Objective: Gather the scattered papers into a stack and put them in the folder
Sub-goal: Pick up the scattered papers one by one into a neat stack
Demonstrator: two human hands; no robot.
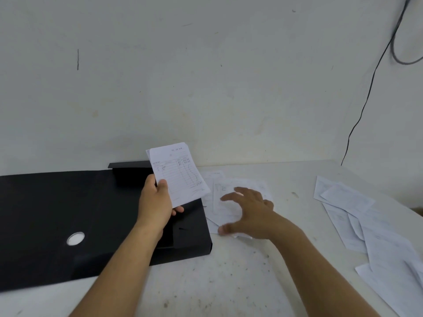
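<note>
**Gathering loose slips while the first ones wait upright in the left grip**

Holding a small bundle of white ruled paper slips upright, the left hand is keeping its grip clamped on the bundle's lower left corner, thumb on the printed face and fingers curled behind. More than one sheet seems to be in that grip, since a second edge is peeking out along the left side. Keeping them raised probably leaves the counter free for sweeping and gives the next sheets a place to go.

Just right of that grip, the right hand is reaching with its fingers spread apart and clamped on nothing, hovering over or pressing a loose heap of white papers; blur is hiding whether it is touching. The spread looks meant for raking several sheets together at once.

Directly beneath the left grip, the flat black cardboard box folder is lying open on the dusty white counter, so the finished stack has only a short way to drop. Well to the right of both grips, a second scatter of white sheets is lying uncollected along the counter's edge, so the gathering looks barely begun.
</note>
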